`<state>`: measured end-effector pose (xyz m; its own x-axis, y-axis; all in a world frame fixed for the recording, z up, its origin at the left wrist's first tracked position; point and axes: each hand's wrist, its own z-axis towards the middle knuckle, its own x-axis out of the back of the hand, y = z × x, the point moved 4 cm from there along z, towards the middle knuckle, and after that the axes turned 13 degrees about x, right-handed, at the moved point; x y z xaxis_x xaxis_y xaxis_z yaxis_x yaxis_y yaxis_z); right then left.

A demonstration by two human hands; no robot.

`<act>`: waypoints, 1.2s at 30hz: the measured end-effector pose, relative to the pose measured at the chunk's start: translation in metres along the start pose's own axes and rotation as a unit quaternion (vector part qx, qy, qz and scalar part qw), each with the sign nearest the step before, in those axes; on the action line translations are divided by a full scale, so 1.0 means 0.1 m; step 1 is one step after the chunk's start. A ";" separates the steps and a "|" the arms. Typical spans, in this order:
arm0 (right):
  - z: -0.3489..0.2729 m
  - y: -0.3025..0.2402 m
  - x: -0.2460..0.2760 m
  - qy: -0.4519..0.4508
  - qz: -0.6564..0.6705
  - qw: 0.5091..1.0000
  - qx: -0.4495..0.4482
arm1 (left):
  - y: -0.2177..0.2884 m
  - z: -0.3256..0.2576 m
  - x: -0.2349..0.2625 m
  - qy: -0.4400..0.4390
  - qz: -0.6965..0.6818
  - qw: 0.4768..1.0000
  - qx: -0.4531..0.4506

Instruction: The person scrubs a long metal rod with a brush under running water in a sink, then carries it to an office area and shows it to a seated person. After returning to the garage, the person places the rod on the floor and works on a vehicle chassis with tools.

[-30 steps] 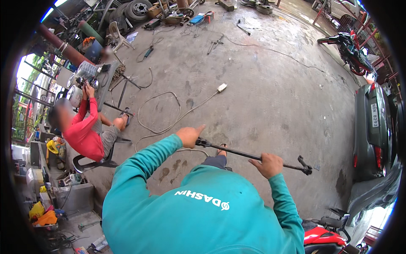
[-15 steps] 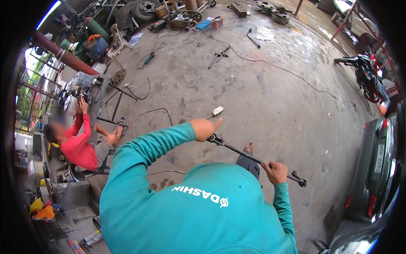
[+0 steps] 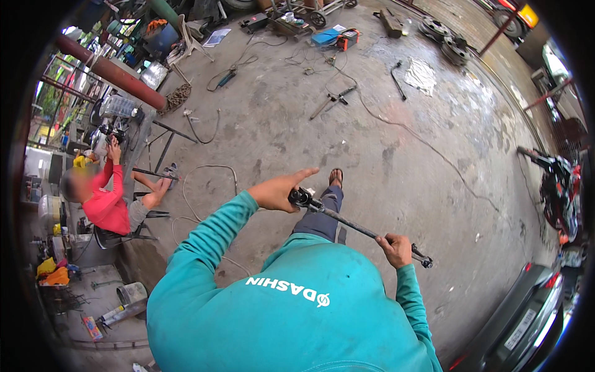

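Note:
A long black metal rod (image 3: 347,221), with a knobbly joint at each end, slants across in front of me. My right hand (image 3: 396,250) is wrapped round it close to its right end, which sticks out past my fist. At the other end, my left hand (image 3: 277,191) is open, fingers stretched forward and thumb apart below. The rod's left joint (image 3: 302,197) sits just beside that thumb; whether they touch I cannot tell. Both arms wear teal sleeves. Below the rod my sandalled foot (image 3: 336,178) stands on the concrete.
A seated person in red (image 3: 110,208) works at the left. Cables, a blue-handled tool (image 3: 226,79), an orange-black machine (image 3: 348,40) and a T-shaped tool (image 3: 333,101) lie ahead. A motorcycle (image 3: 558,192) and a grey car (image 3: 514,322) stand at the right.
My foot has come forward under the rod. The left hand has spread from a pointing finger to stretched fingers and thumb. My right hand keeps its grip; the whole view has shifted.

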<state>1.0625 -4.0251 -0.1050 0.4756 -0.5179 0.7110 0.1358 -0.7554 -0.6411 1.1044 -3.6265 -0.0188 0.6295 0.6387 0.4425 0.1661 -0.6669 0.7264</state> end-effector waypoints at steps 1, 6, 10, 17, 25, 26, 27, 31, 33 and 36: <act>0.30 0.10 0.07 -0.010 -0.007 1.000 -0.005 | -0.06 0.31 0.15 0.027 0.095 0.995 -0.001; 2.00 0.33 0.38 -0.058 -0.139 0.989 0.007 | -0.63 1.97 0.80 0.014 0.371 0.905 0.209; 3.05 0.19 1.06 -0.071 -0.150 0.986 -0.020 | -0.70 2.89 1.56 0.029 0.391 0.904 0.173; 5.00 0.38 2.19 -0.063 -0.052 0.997 0.001 | 0.18 3.86 3.55 -0.060 -0.171 0.979 0.095; 7.35 0.47 2.49 -0.099 -0.055 0.991 0.064 | -0.23 5.02 5.00 0.042 0.090 0.974 0.204; 7.59 0.26 2.65 -0.122 -0.046 0.990 0.046 | -0.16 5.06 5.19 0.043 0.111 0.972 0.204; 7.77 0.14 2.70 -0.123 -0.051 0.990 0.056 | -0.08 5.08 5.41 0.043 0.133 0.969 0.202; 8.65 -0.12 2.79 -0.116 -0.082 0.987 0.078 | -0.55 5.46 6.07 0.089 0.227 0.959 0.144; 9.11 -0.29 2.74 -0.119 -0.103 0.985 0.073 | -0.86 5.71 6.43 0.073 0.268 0.947 0.162; 9.73 -0.67 2.54 -0.121 -0.129 0.983 0.050 | -1.43 6.09 6.98 0.046 0.338 0.921 0.189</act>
<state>2.0197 -3.7153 -0.1625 0.6052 -0.1947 0.7719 0.3579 -0.7995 -0.4824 1.9818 -3.3189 -0.1341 0.6217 0.0459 0.7819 0.0222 -0.9989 0.0410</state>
